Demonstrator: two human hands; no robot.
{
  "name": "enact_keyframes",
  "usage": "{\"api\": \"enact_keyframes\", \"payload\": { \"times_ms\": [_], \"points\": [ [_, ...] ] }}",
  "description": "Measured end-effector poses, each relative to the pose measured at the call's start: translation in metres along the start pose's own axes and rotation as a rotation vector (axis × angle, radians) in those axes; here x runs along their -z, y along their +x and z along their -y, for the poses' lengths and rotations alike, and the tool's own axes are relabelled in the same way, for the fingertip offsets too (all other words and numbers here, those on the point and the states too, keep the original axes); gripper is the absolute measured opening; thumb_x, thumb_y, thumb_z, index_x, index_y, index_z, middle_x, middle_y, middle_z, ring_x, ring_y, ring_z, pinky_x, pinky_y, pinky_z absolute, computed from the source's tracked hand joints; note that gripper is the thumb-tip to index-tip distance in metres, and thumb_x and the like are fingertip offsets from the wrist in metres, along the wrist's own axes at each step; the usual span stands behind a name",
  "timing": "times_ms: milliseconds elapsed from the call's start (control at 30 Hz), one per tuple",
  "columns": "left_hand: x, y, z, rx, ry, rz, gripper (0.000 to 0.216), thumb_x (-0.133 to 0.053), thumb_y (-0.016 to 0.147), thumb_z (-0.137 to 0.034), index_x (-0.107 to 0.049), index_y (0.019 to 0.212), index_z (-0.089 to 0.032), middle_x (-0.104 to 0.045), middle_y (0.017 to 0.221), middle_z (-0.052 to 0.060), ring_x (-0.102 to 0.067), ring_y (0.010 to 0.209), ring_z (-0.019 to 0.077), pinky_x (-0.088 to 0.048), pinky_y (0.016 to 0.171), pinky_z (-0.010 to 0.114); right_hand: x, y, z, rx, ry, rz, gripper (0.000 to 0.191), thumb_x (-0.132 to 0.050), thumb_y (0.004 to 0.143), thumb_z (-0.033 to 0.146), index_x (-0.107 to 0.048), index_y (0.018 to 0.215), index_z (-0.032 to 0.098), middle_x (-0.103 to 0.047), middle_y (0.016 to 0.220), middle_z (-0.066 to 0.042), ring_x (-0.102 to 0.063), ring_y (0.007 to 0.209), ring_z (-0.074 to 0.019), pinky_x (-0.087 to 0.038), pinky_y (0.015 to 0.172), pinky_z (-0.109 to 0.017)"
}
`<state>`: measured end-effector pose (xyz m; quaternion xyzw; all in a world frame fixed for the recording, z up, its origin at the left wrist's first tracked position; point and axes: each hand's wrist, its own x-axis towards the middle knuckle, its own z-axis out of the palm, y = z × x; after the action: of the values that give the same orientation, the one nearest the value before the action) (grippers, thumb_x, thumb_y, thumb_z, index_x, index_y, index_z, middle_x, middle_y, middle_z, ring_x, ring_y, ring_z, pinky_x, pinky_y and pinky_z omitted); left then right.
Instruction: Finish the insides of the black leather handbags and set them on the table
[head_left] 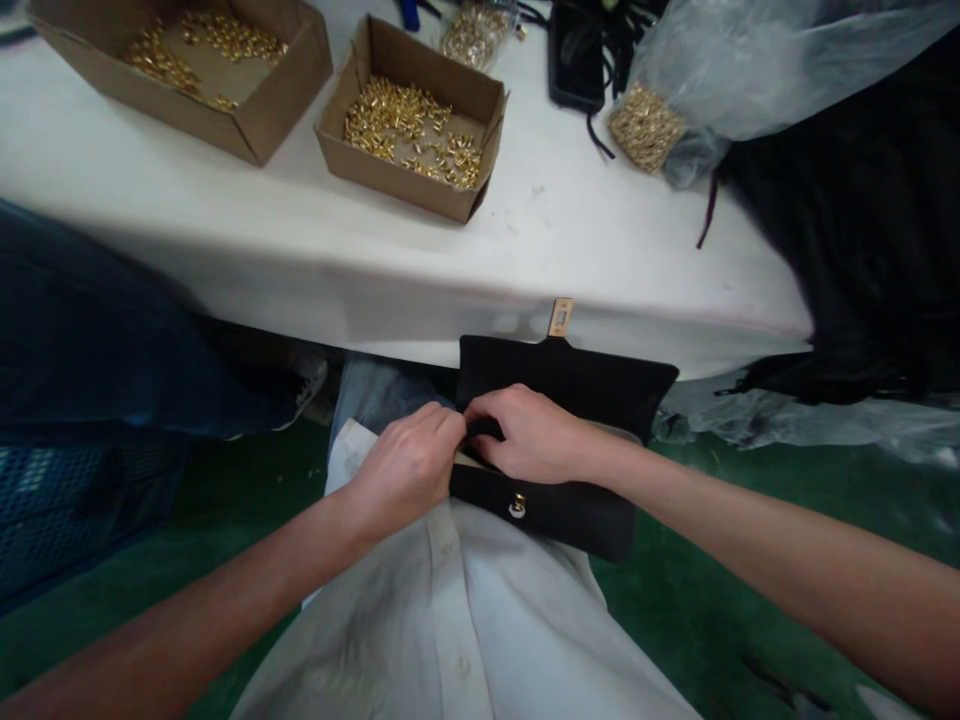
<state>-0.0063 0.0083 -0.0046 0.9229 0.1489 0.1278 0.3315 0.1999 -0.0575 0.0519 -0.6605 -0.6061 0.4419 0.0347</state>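
Observation:
A small black handbag (544, 515) rests on my lap with its flap (592, 385) folded back against the table edge. At the tip of the flap is a gold clasp plate (561, 318); a gold turn lock (518, 504) sits on the bag's front. My left hand (416, 455) is closed around the bag's left end, its fingertips mostly hidden. Reaching across the opening, my right hand (525, 435) has its curled fingers at the same end, touching my left fingers and gripping the black side edge. Whether a small part lies between the fingertips is hidden.
On the white table (262, 220) are a cardboard box (292, 100) and a smaller one (405, 185), both with gold hardware. Bags of metal parts (645, 130), a black device (576, 55) and black material (862, 220) lie farther right. Another person's leg (112, 330) and a blue crate (75, 510) are left.

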Motion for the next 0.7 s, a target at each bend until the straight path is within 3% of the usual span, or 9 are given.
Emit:
{"api": "enact_keyframes", "payload": {
  "times_ms": [167,500,700],
  "points": [
    [-0.002,-0.003,-0.004,-0.023,-0.003,-0.021,0.029,-0.042,0.103,0.000,-0.058,0.091,-0.022,-0.066,0.090,0.006,-0.061,0.085,0.0231,-0.052,0.075,0.037,0.000,-0.002,-0.003,0.027,0.047,0.003,0.024,-0.069,0.085,0.012,-0.084,0.102,0.019,-0.086,0.100,-0.006,-0.078,0.088,-0.0219,-0.052,0.073,-0.026],
    [0.000,0.010,-0.009,0.143,-0.142,-0.050,0.025,-0.049,0.095,0.001,-0.059,0.087,-0.021,-0.067,0.085,0.003,-0.066,0.080,0.0193,-0.050,0.071,0.032,0.006,-0.006,-0.005,0.023,0.094,0.042,0.026,-0.065,0.087,0.007,-0.083,0.101,0.019,-0.085,0.098,-0.005,-0.075,0.083,-0.0200,-0.050,0.070,-0.026],
    [0.009,0.012,-0.008,0.241,-0.188,0.022,0.020,-0.057,0.098,-0.004,-0.066,0.091,-0.020,-0.073,0.087,0.003,-0.071,0.081,0.0199,-0.050,0.072,0.031,0.009,-0.002,-0.003,0.001,0.078,0.079,0.030,-0.064,0.090,0.009,-0.085,0.108,0.020,-0.086,0.103,-0.006,-0.076,0.087,-0.0210,-0.050,0.073,-0.026]
  ]
}}
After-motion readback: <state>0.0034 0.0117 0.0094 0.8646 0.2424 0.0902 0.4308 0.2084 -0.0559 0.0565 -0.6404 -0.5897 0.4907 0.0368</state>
